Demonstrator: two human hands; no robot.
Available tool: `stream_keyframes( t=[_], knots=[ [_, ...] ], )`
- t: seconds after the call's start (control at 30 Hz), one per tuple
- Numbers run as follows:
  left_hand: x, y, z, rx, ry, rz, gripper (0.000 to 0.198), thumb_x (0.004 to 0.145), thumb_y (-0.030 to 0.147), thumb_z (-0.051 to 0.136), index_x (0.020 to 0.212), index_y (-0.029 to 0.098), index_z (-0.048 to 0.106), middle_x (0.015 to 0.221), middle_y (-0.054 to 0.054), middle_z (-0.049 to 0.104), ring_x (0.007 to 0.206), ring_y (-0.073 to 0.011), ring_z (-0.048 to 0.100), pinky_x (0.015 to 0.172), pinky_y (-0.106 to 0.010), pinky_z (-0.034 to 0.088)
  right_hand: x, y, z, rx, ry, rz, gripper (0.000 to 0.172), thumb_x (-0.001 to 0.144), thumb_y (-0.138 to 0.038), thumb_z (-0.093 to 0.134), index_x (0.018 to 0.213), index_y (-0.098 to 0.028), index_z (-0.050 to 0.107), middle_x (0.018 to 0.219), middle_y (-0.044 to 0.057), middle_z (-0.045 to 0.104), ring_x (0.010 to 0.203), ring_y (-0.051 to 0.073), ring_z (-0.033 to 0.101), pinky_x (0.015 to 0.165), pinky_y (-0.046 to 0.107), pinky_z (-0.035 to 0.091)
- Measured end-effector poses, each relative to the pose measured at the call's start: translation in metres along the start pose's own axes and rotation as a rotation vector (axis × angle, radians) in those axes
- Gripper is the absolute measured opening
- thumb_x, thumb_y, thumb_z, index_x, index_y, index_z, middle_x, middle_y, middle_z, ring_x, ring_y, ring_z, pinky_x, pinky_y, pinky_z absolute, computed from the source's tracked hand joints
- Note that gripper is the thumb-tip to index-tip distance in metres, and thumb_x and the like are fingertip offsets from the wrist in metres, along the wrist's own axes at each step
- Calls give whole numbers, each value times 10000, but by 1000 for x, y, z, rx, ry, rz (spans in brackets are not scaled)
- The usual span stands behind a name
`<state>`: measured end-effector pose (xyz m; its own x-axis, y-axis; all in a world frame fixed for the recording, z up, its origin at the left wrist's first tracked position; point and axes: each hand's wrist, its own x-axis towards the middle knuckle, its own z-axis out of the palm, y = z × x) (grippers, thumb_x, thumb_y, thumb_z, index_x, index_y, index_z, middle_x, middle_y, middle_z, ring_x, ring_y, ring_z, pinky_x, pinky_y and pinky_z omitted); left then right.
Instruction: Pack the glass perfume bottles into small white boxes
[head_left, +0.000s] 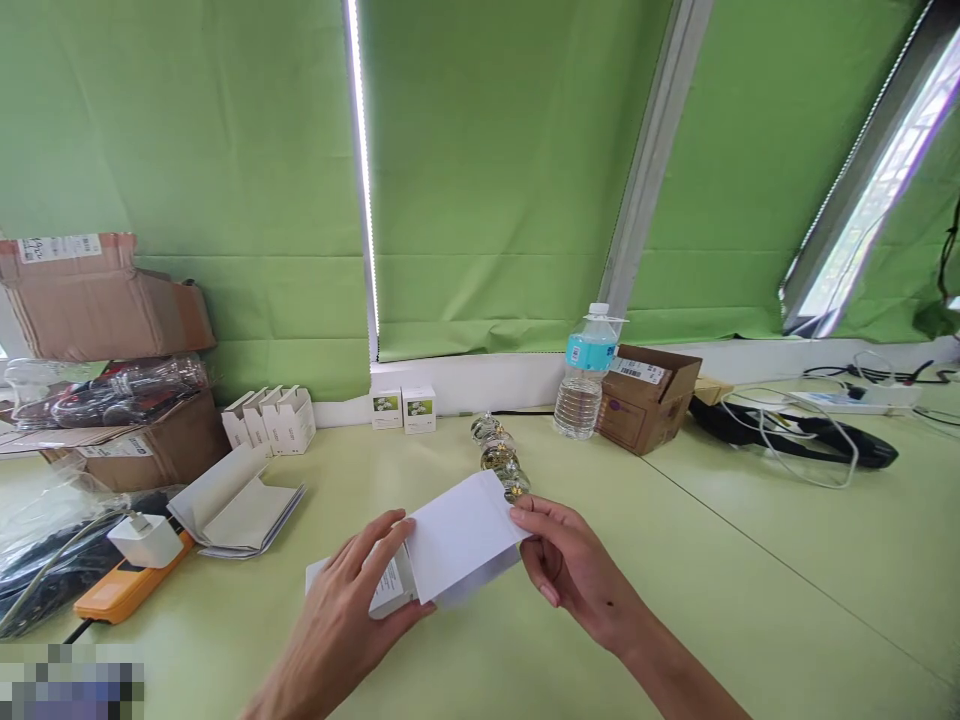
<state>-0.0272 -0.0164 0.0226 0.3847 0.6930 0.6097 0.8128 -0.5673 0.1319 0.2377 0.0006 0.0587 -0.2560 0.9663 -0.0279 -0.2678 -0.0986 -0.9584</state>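
Observation:
Both my hands hold a small white carton (450, 545) just above the pale green table (675, 580). My left hand (352, 610) wraps its fingers round the carton's printed left end. My right hand (570, 570) pinches the carton's right edge, fingers curled under it. Just beyond the carton lies a short row of shiny gold and glass items (499, 455), too small to name.
Flat white cartons (236, 505) lie at left beside an orange power strip with a white charger (142, 555). Folded white boxes (274, 418), two small printed boxes (403, 408), a water bottle (586, 375), brown cardboard boxes (649, 395), black cables (795, 430) stand farther back.

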Motion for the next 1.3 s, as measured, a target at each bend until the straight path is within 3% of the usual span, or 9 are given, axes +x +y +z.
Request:
stream_keyframes(
  t=[0.23, 0.5, 0.57, 0.67, 0.77, 0.83, 0.9, 1.03, 1.3],
  knots=[
    [-3, 3, -2, 18, 173, 69, 316, 903, 242, 555, 1218, 245, 542, 1112, -91, 658, 966, -217, 664, 764, -308, 544, -3, -4, 4, 143, -96, 7, 256, 910, -295, 561, 705, -168, 476, 622, -38, 604, 264, 18, 419, 291, 184, 139],
    [-3, 1, -6, -48, 265, 69, 313, 922, 136, 484, 1206, 247, 554, 1165, -60, 691, 1020, -190, 674, 806, -262, 537, -7, -4, 13, 117, -217, 95, 293, 952, -403, 460, 865, -155, 589, 993, 111, 719, 292, 26, 447, 283, 190, 160],
    [-3, 0, -5, -129, 279, -55, 253, 928, 178, 492, 1149, 267, 578, 1061, -31, 730, 920, -182, 708, 737, -242, 550, -8, -4, 16, 49, -220, 71, 340, 947, -445, 448, 849, -158, 602, 1025, 112, 710, 324, 33, 450, 298, 194, 177],
    [0, 0, -6, -334, 320, -389, 93, 913, 293, 542, 958, 256, 614, 867, -7, 740, 755, -180, 722, 641, -234, 564, -9, 0, 19, -152, -176, 26, 344, 907, -465, 519, 804, -158, 632, 852, 65, 705, 371, 45, 422, 352, 202, 225],
    [8, 1, -9, -661, 410, -681, 191, 872, 418, 582, 849, 229, 591, 792, 0, 697, 685, -183, 705, 610, -269, 597, -6, 7, 20, -394, -67, -52, 302, 846, -460, 613, 797, -170, 677, 750, 13, 623, 443, 57, 372, 419, 215, 281],
    [13, 1, -11, -861, 448, -789, 252, 836, 465, 615, 858, 215, 590, 795, 2, 673, 661, -185, 691, 585, -306, 617, -4, 13, 20, -520, 30, -158, 255, 816, -443, 656, 787, -191, 691, 808, 6, 567, 528, 78, 387, 487, 225, 350],
    [16, 0, -12, -993, 448, -844, 290, 805, 478, 650, 863, 199, 597, 791, 2, 663, 645, -185, 680, 566, -330, 625, -2, 17, 19, -581, 75, -225, 220, 808, -425, 670, 811, -208, 704, 930, 23, 533, 628, 104, 446, 563, 238, 422],
    [18, -2, -13, -1124, 421, -884, 312, 813, 465, 647, 882, 164, 605, 800, -19, 685, 665, -173, 678, 641, -329, 627, 0, 23, 17, -440, 11, -140, 227, 804, -418, 677, 902, -213, 690, 1227, 73, 485, 902, 196, 580, 669, 291, 545],
    [17, 2, -9, -1067, 540, -899, 489, 775, 413, 693, 1139, 255, 407, 844, -3, 700, 636, -165, 679, 590, -325, 601, -1, 26, 27, -202, -59, -57, 353, 814, -455, 679, 975, -145, 733, 890, 85, 709, 848, 245, 663, 805, 426, 581]
  ],
)
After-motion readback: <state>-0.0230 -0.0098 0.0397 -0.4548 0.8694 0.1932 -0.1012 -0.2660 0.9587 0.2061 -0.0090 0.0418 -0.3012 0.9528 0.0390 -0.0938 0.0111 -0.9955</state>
